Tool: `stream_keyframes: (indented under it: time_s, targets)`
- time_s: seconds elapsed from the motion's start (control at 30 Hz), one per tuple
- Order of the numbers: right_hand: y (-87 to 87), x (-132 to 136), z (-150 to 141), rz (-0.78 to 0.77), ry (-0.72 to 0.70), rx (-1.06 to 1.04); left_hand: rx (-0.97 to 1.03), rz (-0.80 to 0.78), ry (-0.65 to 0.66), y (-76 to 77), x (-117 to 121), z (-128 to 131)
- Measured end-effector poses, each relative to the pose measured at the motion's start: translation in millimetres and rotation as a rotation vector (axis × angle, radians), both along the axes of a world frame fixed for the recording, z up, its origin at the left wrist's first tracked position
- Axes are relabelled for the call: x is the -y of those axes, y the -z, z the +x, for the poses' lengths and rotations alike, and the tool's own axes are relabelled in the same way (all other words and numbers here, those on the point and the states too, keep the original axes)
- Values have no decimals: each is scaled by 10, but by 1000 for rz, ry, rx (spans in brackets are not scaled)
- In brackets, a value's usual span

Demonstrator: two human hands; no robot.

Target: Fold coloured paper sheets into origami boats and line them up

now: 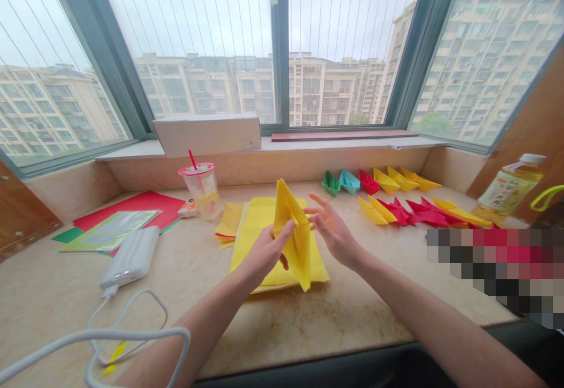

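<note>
the yellow fold (302, 250) stands steeply over the yellow sheets (255, 217), long axis running from top left to bottom right. the left hand (268, 250), nearer, pinches its left side, thumb in front; the right hand (338, 236) is open, fingers loosely spread beside its right edge, contact unclear.

The counter (352, 305) is bearing yellow sheets (253, 223); a power bank (131, 257) is lying left of them; paper boats (386, 180) (several colours), right.
</note>
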State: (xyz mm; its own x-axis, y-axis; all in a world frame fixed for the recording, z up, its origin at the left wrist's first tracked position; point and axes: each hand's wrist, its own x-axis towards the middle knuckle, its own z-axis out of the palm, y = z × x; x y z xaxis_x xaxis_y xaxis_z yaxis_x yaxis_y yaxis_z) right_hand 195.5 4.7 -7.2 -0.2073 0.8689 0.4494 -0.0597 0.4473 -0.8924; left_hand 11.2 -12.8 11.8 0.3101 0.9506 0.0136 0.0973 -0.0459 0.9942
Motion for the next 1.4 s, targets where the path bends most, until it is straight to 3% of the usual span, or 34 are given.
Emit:
stream_keyframes:
  time_s: [0.13,0.53,0.83,1.03,1.2,1.3,1.4]
  targets:
    - [27,49,-15,70,66,133,-29,37,-64,37,-46,-6]
    - [48,80,-81,83,162,341,-204,218,22,127,6,46]
    - [11,193,-101,126,340,497,-240,315,53,59,94,67]
    - [-8,155,-105,-1,212,257,-102,259,100,31,52,16]
    - [18,69,-76,-60,114,184,20,162,133,76,-15,-14]
    - [47,44,-73,10,192,186,16,73,63,103,-52,3]
    - [22,69,-56,184,329,250,31,1,-34,95,-89,3]
